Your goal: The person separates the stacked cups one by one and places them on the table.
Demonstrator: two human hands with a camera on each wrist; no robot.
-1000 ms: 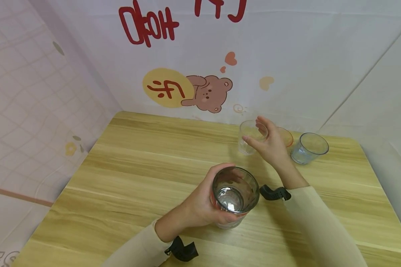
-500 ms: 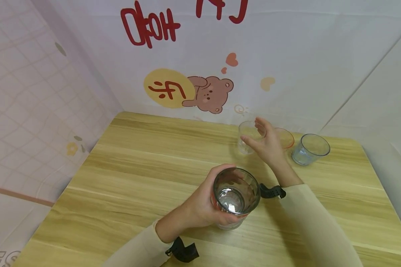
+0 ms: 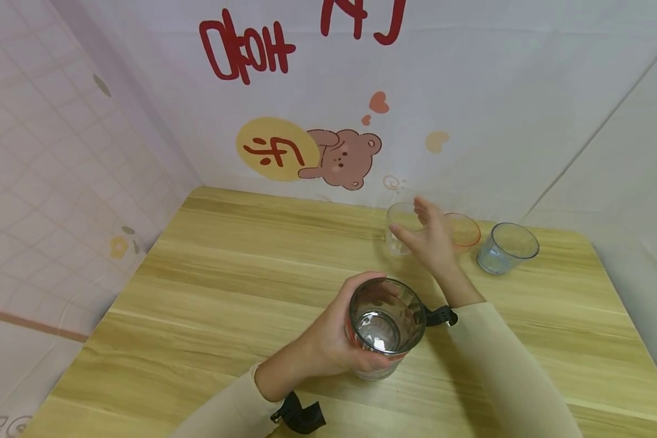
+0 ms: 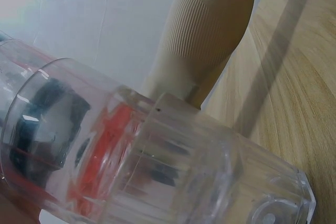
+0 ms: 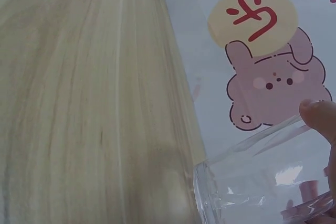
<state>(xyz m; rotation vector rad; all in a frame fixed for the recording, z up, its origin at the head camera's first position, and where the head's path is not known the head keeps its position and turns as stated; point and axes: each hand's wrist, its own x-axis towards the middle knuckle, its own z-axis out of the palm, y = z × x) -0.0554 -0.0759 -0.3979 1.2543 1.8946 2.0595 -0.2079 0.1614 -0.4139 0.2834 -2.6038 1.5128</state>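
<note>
In the head view my left hand (image 3: 328,337) grips a stack of nested cups above the front middle of the table. A grey-tinted cup (image 3: 385,298) with a dark rim tops the stack. The left wrist view shows a red band (image 4: 107,145) inside it and a clear ribbed cup (image 4: 184,166) at the bottom. Farther back, my right hand (image 3: 434,243) holds an upright clear cup (image 3: 398,236), thumb in front and fingers behind. In the right wrist view the thumb (image 5: 317,116) lies at the rim of that clear cup (image 5: 262,187).
Behind my right hand stands a red-rimmed clear cup (image 3: 464,234), partly hidden. A blue-tinted cup (image 3: 506,249) stands to its right. The wooden table (image 3: 241,261) ends at a white wall cloth (image 3: 487,91) printed with a bear. Dark straps hang at both wrists.
My right hand has shifted slightly left with the clear cup, so more of the red-rimmed cup shows. My left hand and its stack have stayed almost still.
</note>
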